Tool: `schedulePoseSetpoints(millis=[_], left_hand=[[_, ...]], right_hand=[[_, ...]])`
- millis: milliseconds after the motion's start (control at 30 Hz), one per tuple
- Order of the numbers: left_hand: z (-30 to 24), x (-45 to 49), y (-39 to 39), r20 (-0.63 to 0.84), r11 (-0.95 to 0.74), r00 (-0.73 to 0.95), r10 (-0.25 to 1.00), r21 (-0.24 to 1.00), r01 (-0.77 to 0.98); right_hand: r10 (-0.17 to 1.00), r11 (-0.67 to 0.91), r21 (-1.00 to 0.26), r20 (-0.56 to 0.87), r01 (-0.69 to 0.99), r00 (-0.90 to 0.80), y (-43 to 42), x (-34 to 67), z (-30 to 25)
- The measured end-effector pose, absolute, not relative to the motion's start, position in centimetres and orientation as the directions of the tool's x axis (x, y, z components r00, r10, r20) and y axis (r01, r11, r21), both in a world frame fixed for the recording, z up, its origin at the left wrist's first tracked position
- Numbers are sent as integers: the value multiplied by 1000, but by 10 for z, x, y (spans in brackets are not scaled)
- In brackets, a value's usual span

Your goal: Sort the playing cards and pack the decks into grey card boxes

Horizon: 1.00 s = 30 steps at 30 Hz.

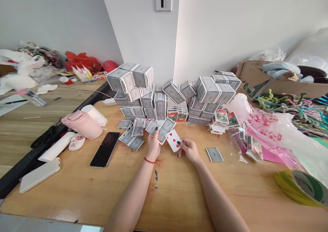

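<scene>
We pinch a red-heart playing card (173, 140) in the right hand (189, 150), over the wooden table (179, 191), while the left hand (153, 146) closes on fanned grey-backed cards (164, 129). Loose cards (132, 139) lie spread before tall stacks of boxed decks (153, 102), many still stacked.

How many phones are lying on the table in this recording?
1: a black smartphone lies on the wooden table, left of the person's left hand. A white slab near the table's edge may be another phone or a case; I cannot tell.
</scene>
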<state>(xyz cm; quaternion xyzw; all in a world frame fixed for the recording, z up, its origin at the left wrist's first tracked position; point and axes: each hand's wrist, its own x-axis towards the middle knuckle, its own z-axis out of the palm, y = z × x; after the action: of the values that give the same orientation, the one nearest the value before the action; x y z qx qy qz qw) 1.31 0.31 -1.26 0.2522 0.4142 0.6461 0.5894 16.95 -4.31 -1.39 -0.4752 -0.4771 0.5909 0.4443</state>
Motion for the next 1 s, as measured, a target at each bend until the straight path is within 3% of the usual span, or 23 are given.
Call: schedulePoseSetpoints(millis=[200,567,733,1000], left_hand=[[-12,10,7,-219,72,-151,964,763,-642],[-9,10,7,-209,68,-139,968,752,-656],[-6,14,3,-173,85,-90,981,796,-599],[-15,12,5,-110,11,-228,967,917,-399]], right_hand=[[983,-143,-983,-127,-119,-133,-44,171,-11],[983,-142,-983,-126,-112,-134,-42,170,-13],[972,-158,-985,-142,-75,-186,-43,168,-13],[948,-221,-975,-209,-24,-241,-42,168,-16]])
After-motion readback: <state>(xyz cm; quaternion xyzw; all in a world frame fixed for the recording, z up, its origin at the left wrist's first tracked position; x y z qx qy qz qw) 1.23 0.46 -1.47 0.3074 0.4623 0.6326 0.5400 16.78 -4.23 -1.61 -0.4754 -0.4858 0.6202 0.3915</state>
